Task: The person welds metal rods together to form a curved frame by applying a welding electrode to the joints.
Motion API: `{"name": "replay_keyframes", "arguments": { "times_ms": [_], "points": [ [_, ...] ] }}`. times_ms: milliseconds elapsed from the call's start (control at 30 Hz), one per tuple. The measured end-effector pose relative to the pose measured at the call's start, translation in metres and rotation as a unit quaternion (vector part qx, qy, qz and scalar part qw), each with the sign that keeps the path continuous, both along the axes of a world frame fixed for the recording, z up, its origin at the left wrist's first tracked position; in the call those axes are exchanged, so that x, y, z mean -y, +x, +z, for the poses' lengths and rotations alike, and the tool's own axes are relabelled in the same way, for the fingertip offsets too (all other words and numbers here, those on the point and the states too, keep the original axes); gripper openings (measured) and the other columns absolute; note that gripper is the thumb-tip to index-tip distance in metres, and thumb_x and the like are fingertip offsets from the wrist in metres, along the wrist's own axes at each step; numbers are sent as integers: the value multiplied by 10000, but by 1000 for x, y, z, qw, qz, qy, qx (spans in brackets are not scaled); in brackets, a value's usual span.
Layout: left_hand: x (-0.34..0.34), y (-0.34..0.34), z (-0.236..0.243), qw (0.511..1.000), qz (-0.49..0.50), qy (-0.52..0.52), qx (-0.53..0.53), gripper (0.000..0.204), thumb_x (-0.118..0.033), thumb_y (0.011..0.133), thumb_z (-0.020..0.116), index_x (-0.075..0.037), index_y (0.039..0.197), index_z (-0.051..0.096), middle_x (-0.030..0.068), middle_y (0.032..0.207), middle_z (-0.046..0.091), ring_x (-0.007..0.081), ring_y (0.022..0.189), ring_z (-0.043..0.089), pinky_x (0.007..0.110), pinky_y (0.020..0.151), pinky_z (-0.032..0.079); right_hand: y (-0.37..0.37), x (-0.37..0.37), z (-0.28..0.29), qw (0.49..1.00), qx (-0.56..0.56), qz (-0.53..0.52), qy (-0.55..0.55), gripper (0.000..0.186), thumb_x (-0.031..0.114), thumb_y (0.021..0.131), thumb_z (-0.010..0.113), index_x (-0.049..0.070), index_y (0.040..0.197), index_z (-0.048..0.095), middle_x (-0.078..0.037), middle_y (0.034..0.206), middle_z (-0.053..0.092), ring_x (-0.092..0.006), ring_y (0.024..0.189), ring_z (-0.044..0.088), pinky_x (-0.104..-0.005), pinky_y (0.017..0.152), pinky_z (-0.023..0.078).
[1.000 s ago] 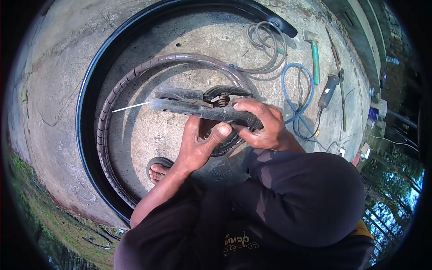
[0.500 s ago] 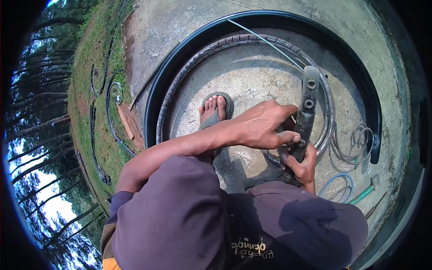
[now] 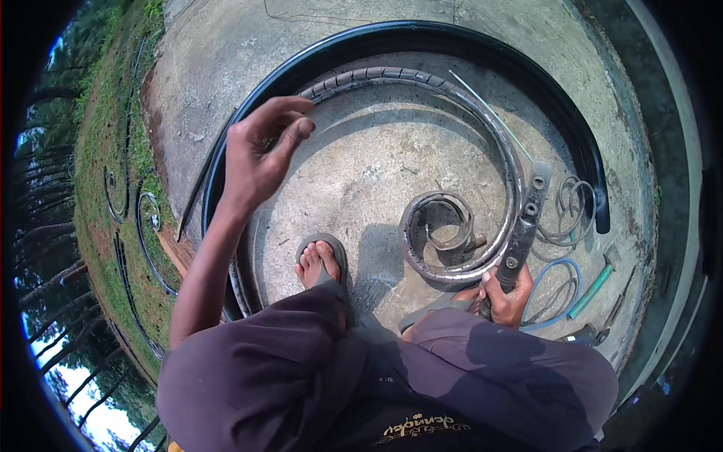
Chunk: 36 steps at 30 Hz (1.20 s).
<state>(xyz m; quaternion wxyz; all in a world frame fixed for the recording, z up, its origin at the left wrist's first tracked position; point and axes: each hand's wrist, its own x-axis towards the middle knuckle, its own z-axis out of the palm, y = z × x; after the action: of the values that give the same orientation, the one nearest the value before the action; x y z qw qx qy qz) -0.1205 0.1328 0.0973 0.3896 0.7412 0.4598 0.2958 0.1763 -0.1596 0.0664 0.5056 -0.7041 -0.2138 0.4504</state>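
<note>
Upright beside my right knee, a dark bar (image 3: 525, 226) with several round metal-rimmed fittings along it is held near its lower end. My right hand (image 3: 510, 297) is closed round it, thumb across the front. A thin pale-green rod (image 3: 489, 113) runs up and left from the bar's top; whether it is joined there is unclear. My left hand (image 3: 260, 154) is raised at the left, fingers bent and thumb apart from them, with nothing visible in it. Below lies a coiled grey banded strip (image 3: 410, 241), its inner end curled into a small spiral near the bar.
A large black curved channel (image 3: 482, 38) arcs round the strip on the concrete (image 3: 361, 173). On the right lie a looped grey cable (image 3: 576, 215), a blue hose (image 3: 576, 282) and a green-handled hammer (image 3: 591, 292). Grass (image 3: 98, 211) with more dark strips borders the left.
My left hand has left the bar and swung up to the left. The bar has shifted slightly right and down in the picture, still in my right hand. The view has moved, uncovering the strip's inner spiral.
</note>
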Motion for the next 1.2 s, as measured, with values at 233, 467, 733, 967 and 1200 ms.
{"name": "replay_keyframes", "arguments": {
  "times_ms": [233,467,733,967,1200],
  "points": [
    [-327,-79,-111,904,-183,223,-314,568,-152,933,624,-261,1474,492,154,1528,454,357,1381,459,428,1146,381,-28,48,16,980,74,-179,-49,258,24,847,655,-7,1048,496,-55,707,537,-150,520,532,-289,503,438],
    [-342,-2,-183,879,-232,270,-316,516,-69,906,586,-216,1400,557,151,1404,559,373,1302,524,433,1062,449,-48,42,41,971,109,-163,-137,258,-14,848,649,9,1050,489,-52,707,555,-133,525,546,-274,504,435],
    [-368,-78,-125,851,-104,372,-356,305,-74,949,447,-99,1210,602,199,1101,644,409,1036,631,465,841,505,-53,1,34,979,115,-92,-143,233,73,824,733,28,962,552,-11,724,579,-88,585,547,-244,554,425],
    [-207,-151,30,843,135,459,-245,315,-230,1035,530,-202,1316,671,24,1031,740,149,744,596,295,707,459,-37,-10,22,988,101,-72,-88,254,17,845,699,4,1059,561,2,761,599,-67,658,569,-233,611,467],
    [-44,-189,74,844,341,208,359,248,-87,1061,388,66,1092,581,280,1204,649,379,1150,646,455,1038,536,-45,-44,3,997,56,-46,-17,213,-47,838,667,-6,1019,562,-8,731,595,-71,583,549,-248,543,450]
  ]
}}
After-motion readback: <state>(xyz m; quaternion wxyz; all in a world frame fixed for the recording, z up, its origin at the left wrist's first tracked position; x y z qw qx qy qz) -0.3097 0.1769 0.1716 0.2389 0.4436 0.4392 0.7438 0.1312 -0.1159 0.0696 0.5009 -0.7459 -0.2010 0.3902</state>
